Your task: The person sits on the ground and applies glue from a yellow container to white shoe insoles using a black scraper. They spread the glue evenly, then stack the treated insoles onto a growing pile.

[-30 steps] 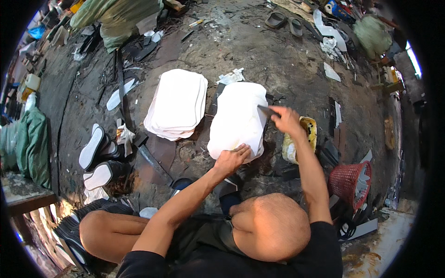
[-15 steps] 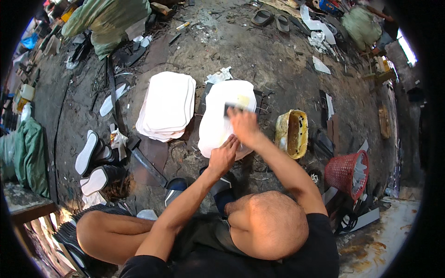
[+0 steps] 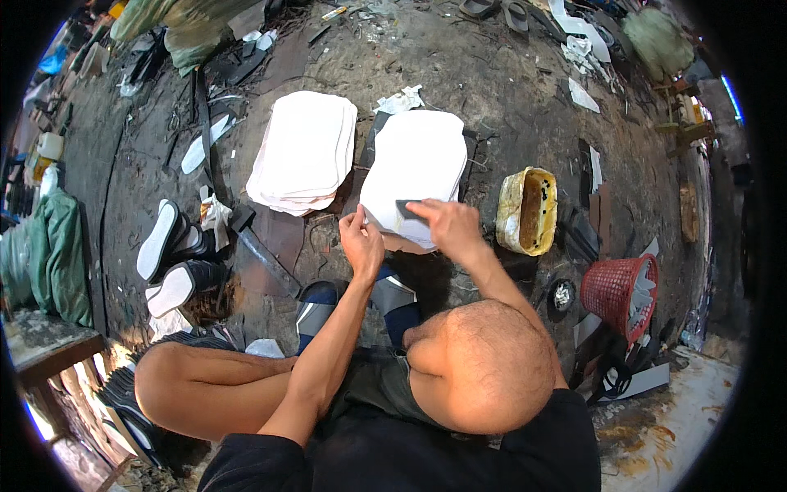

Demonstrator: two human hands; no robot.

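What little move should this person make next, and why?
Perhaps draw the dark scraper toward the near edge of the white sheet under it: the right hand holds it short of that edge, while the left hand is at the sheet's near left corner.

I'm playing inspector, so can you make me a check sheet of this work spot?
Surface: dark floor, dirty.
Work things: left white stack, right white stack; yellowish tub to their right.
Clutter: white scraps; white-soled shoes, left; red basket, right.
Hands: left hand at the right stack's near-left corner, grip unclear; right hand holding a dark flat scraper over that stack.
Cables: none I'm sure of.
Surroundings: green bag, far left.
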